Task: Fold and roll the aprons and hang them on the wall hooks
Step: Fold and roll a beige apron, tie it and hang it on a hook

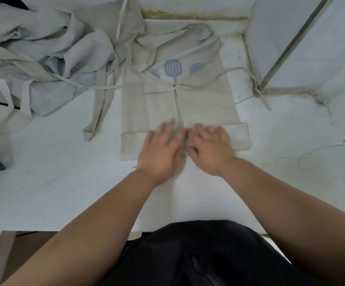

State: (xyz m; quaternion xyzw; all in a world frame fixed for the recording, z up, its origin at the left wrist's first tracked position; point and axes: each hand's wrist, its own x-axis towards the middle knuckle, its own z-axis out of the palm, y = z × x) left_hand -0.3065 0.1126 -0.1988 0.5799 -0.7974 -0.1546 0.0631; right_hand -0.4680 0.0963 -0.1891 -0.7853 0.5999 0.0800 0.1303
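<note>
- The left hand [163,149] and right hand [210,147] are pressing side by side, fingers flat and gripping nothing, on the turned-up hem [134,145].
- The beige cloth apron with blue utensil print [204,104] is lying folded narrow toward the surface's [64,182] far edge, its roll barely begun.
- Crumpled pale-grey aprons [43,58] are waiting at the far left corner, unfolded.

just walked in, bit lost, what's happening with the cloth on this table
A person is working on a beige apron on the white table. Its sides are folded in to the middle and its near end is turned up in a band. The left hand and right hand press flat on that band, side by side. A heap of other aprons lies crumpled to the left.
</note>
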